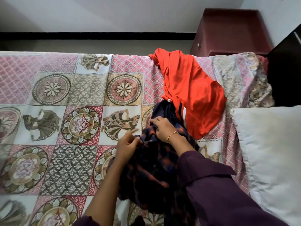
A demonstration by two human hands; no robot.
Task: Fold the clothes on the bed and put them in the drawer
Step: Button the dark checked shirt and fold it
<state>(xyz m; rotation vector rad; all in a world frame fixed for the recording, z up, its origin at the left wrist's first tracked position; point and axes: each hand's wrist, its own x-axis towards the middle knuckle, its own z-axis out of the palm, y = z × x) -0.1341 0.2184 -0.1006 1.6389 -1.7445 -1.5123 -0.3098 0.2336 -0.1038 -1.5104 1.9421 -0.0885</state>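
Gripping the dark patterned shirt [149,163], left hand [128,144] and right hand [162,127] both pinch its upper edge on the bed [65,98].

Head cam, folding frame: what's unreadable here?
- Dark patterned garment: type unclear, bunched; lower part under right sleeve, head view.
- Left hand: fingertips motion-blurred.
- Navy garment: mostly hidden under orange garment and right hand.
- Drawer: cabinet front foreshortened.

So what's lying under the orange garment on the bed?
The orange garment rests on the patterned bedspread; its lower edge overlaps a navy garment, beside the dark plaid shirt both hands grip. Anything else beneath is covered.
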